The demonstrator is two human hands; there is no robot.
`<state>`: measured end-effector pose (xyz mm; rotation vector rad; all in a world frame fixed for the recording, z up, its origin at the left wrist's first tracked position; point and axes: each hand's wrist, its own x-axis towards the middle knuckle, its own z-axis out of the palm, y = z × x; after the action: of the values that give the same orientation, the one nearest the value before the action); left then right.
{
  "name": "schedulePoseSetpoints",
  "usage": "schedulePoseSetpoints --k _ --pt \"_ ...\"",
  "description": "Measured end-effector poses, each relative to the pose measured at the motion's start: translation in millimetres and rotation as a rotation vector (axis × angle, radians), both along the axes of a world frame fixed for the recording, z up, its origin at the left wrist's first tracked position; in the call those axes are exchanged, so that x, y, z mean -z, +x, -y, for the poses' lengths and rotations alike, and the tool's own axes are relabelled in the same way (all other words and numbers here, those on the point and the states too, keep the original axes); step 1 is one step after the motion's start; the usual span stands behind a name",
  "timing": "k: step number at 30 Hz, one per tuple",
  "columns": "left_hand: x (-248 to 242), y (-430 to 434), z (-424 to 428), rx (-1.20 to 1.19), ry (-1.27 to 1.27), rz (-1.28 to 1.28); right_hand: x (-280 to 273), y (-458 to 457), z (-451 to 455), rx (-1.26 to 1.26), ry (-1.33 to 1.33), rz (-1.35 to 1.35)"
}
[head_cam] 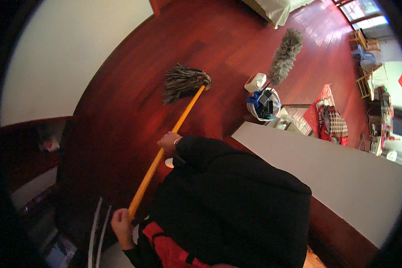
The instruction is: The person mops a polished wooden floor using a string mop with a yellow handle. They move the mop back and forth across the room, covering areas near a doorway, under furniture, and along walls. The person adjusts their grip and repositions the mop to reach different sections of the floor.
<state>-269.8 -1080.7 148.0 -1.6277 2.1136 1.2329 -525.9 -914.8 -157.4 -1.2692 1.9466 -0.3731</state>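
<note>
A string mop with a dark grey head [186, 82] and an orange-yellow handle [147, 177] slants across the view. Its strands lie on the dark red floor, fanned towards the left. My right hand [169, 142] is wrapped around the middle of the handle, the black sleeve reaching in from the right. Lower down in the view, my left hand [122, 224] is closed on the handle's upper end, near my body. Part of a white shoe [169, 163] shows below my right hand.
A white bucket [277, 97] with cloths and dark items stands right of the mop, beside a white jug [255, 82] and a fluffy grey duster [285, 57]. A pale wall [321, 160] juts in at right; another wall [77, 57] lies left. Bags [325, 117] and chairs [363, 85] are farther right.
</note>
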Motion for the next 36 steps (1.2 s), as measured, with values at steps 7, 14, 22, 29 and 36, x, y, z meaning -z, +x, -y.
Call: schedulePoseSetpoints --k 7,14,22,29,36 --pt "45 60 46 0.197 0.134 -0.011 27 9 22 -0.071 0.105 0.033" --pt "87 41 150 0.468 -0.06 -0.149 57 8 82 0.063 0.162 0.051" --pt "73 -108 194 0.495 0.008 -0.155 32 -49 103 0.366 0.188 -0.011" --pt "137 -236 185 0.643 0.281 -0.257 35 -102 53 1.133 0.079 0.086" --pt "149 -389 118 0.67 0.441 -0.207 -3 -150 41 1.735 -0.669 1.748"
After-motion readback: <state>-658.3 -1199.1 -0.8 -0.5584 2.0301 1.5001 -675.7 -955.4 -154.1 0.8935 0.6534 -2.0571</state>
